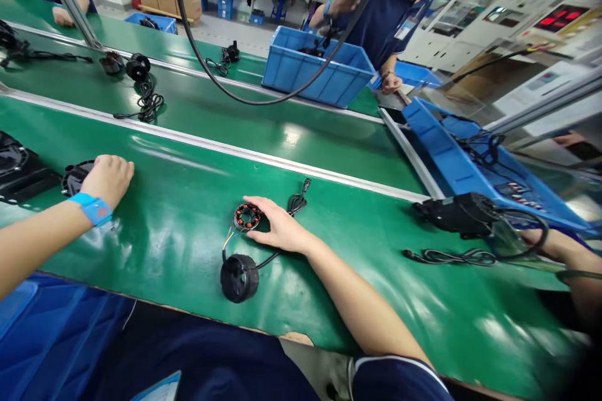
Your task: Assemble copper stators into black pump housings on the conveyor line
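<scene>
My right hand (282,225) has its thumb and fingers around the edge of a ring-shaped motor stator (247,217) with copper-coloured windings. Coloured wires run from the stator to a black round housing (239,278) on the green table just below. A black cable leads from this housing under my right hand to a plug (306,185) beyond it. Over at the left, my left hand (109,177), with a blue wristband, is closed, its fingertips hidden. It lies against a black round part (75,178), partly covered by the hand; whether it grips it is unclear.
Metal rails (235,143) cross the green table. Blue bins (320,69) stand at the far side and the right. Black motors with cables (138,67) lie beyond the rail. At right are a black motor unit (463,214) and a co-worker's arm (559,247). A black cable (211,78) hangs overhead.
</scene>
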A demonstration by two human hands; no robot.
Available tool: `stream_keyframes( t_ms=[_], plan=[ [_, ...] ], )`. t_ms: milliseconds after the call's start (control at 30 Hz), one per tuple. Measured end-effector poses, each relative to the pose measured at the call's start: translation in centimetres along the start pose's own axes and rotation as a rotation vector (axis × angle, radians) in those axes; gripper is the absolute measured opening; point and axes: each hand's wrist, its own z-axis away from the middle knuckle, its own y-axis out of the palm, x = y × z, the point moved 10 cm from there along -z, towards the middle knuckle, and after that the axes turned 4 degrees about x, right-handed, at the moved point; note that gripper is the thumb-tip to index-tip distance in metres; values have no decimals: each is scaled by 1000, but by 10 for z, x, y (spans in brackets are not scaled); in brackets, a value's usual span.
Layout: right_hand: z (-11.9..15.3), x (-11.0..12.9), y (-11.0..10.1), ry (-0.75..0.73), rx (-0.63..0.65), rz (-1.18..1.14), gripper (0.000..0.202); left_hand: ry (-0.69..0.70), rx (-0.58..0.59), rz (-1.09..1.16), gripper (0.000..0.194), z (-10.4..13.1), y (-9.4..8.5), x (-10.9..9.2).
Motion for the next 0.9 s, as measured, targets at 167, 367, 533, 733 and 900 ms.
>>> stream_keyframes(
  t_ms=[167, 367, 533, 733, 900],
  plan=[
    [-4, 12, -2, -70, -34, 3, 67, -46, -194, -17, 88, 33, -51, -36],
    [30, 97, -29, -325, -246, 22, 64, -16, -493, 586, 114, 41, -40, -120],
    [60, 164, -58, -465, -479, 156, 67, -9, -542, 776, 99, 33, -18, -180],
    [28, 127, -65, -321, -559, 148, 60, 102, -506, 846, 88, 34, -4, -188],
    [-2, 85, -53, -204, -439, 65, 56, 85, -451, 927, 112, 30, 5, -180]
  ],
)
